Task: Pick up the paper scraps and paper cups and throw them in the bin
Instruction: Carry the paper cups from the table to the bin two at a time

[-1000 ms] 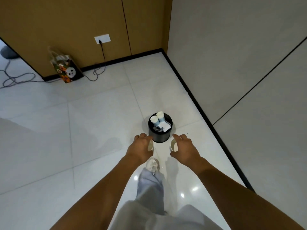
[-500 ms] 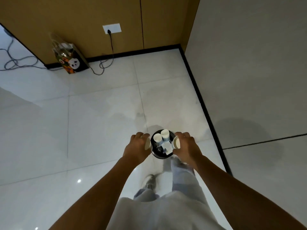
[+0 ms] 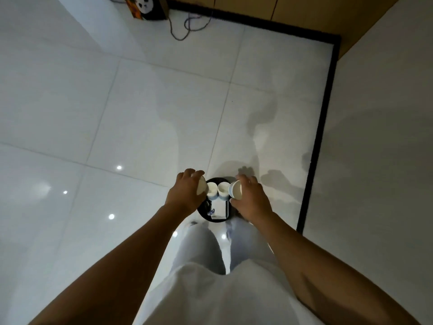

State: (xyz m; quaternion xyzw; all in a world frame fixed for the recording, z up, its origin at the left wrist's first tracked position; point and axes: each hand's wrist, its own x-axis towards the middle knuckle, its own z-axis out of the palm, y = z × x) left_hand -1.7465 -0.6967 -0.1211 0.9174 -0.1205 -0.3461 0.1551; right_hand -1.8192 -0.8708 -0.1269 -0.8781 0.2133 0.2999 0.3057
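Note:
A round black bin stands on the white tiled floor just in front of my feet. Inside it sit two white paper cups side by side and a white paper scrap. My left hand grips a paper cup over the bin's left rim. My right hand grips another paper cup, its mouth turned toward the bin, over the right rim.
A black skirting line marks the wall on the right. At the far wall lie a patterned bag and a loose cable. My legs in pale trousers stand right behind the bin.
I have stepped up to the bin, which now lies directly below my hands. Both hands have carried their cups over the bin's rim, and the view has tilted downward.

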